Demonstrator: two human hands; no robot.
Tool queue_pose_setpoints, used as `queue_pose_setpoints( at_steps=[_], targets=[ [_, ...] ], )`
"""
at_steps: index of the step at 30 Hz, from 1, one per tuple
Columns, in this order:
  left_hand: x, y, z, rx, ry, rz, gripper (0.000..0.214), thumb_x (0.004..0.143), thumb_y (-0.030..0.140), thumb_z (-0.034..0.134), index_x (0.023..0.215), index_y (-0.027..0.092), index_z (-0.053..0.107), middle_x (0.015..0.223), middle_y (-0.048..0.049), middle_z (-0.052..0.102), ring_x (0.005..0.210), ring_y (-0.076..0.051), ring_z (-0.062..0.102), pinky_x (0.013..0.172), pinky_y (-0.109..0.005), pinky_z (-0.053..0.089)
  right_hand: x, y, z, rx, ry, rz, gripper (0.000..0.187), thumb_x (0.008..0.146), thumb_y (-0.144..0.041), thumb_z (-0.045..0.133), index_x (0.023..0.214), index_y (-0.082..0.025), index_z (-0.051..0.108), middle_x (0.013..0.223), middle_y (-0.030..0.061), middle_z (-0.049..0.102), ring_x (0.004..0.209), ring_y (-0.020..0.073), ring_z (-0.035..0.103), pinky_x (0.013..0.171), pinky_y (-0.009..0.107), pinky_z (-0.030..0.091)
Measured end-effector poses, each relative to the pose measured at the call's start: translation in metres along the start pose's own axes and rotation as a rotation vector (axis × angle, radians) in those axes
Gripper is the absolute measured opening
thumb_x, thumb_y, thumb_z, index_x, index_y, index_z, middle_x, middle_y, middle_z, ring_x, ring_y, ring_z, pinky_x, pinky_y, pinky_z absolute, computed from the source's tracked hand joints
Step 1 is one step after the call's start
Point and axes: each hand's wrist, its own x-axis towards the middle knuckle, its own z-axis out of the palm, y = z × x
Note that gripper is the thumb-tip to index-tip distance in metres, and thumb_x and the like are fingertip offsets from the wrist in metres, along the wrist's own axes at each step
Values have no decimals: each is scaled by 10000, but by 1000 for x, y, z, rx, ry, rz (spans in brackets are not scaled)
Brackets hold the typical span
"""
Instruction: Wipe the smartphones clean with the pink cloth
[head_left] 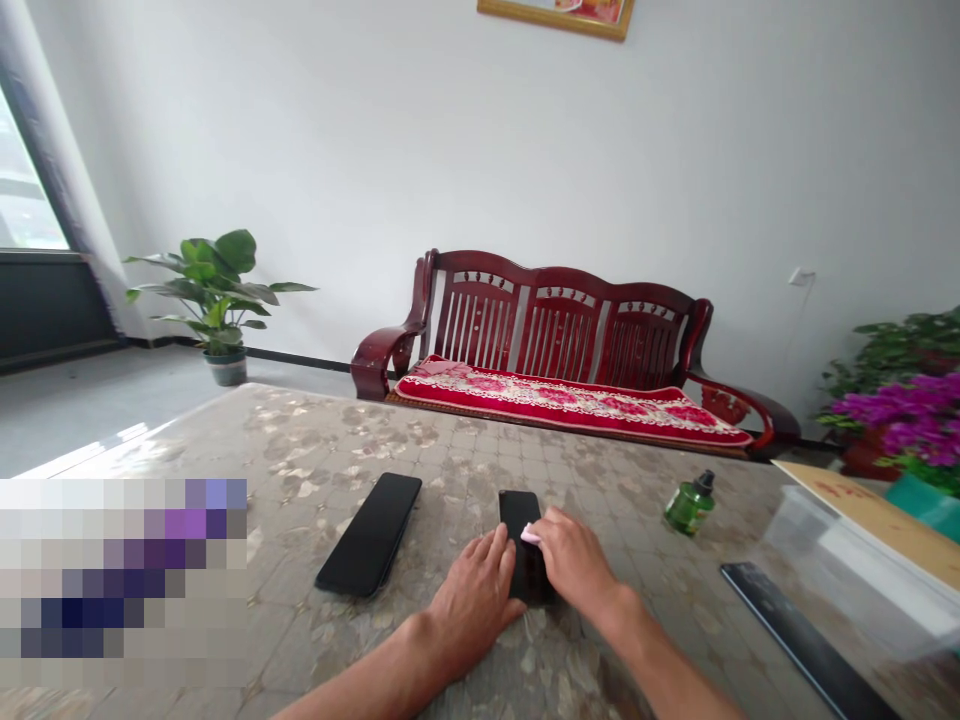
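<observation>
A black phone (518,512) lies face up on the patterned table (300,450). My left hand (471,603) rests flat beside its left edge, fingers stretched out and touching it. My right hand (571,558) lies over the phone's middle, its fingers pinched on a small pink-white wipe (529,534) pressed against the screen. A second, larger black phone (370,547) lies to the left, apart from both hands.
A small green bottle (690,503) stands on the table to the right. A long dark phone or tablet (806,640) and a clear plastic box (847,560) lie at the right edge. A red wooden bench (570,360) and potted plants (217,300) stand beyond.
</observation>
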Motion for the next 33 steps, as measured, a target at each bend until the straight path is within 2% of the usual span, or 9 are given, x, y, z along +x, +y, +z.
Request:
queue_pose_setpoints(
  at_steps=[3,5,12,15,18,21,26,29,33],
  targets=[
    [0,1,1,6,5,-3,620,891,448,645,1357,71,485,1449,-241,448,1340,-344,432,1086,-441,373,-15,1,-1,16,-5,-19,337,943,-154,407,939,-256,728,927,42,676,872,160,642,745,231,422],
    [-1,2,1,4,5,-10,613,892,448,643,1360,86,483,1455,-233,445,1345,-342,426,1092,-443,364,-14,2,1,19,6,-13,338,936,-145,409,946,-254,729,925,44,676,883,162,642,755,231,424],
    [0,2,1,-11,-13,1,606,911,452,604,1370,78,475,1453,-238,444,1366,-341,397,1110,-456,339,28,1,6,-18,45,34,318,939,-156,431,973,-233,738,965,63,685,943,181,636,804,244,429],
    [-1,1,2,-4,-13,2,609,912,450,605,1371,71,477,1451,-243,444,1364,-343,401,1110,-455,340,37,2,4,-42,39,52,309,944,-170,439,980,-230,741,967,70,686,943,184,638,788,244,426],
    [-1,1,4,-11,-3,-5,596,911,450,608,1373,96,480,1459,-230,441,1367,-340,398,1112,-454,337,30,1,1,-40,19,38,311,936,-159,441,981,-243,738,967,65,687,925,173,640,771,238,421],
    [-1,2,4,-4,1,-10,597,905,451,617,1369,102,481,1464,-227,436,1363,-338,405,1113,-452,336,11,0,-2,-29,-9,13,311,921,-140,441,943,-243,734,956,56,685,892,166,642,747,235,418],
    [0,5,-3,15,-15,-16,610,891,430,648,1370,91,480,1461,-236,434,1358,-342,411,1095,-445,366,-13,-1,-3,-15,-22,-19,333,911,-123,415,918,-252,722,926,47,673,872,168,640,737,240,418],
    [-1,6,-8,20,-33,-14,599,902,435,631,1366,86,483,1460,-238,435,1357,-342,413,1100,-443,359,-7,-2,0,-10,9,6,321,918,-143,418,892,-243,722,924,58,676,864,172,638,743,244,424],
    [-1,4,-6,33,-44,-8,604,911,445,615,1368,73,483,1457,-241,438,1358,-341,412,1112,-435,344,19,-2,5,-11,63,46,288,921,-144,445,880,-222,720,922,68,680,877,174,627,791,247,434]
  ],
)
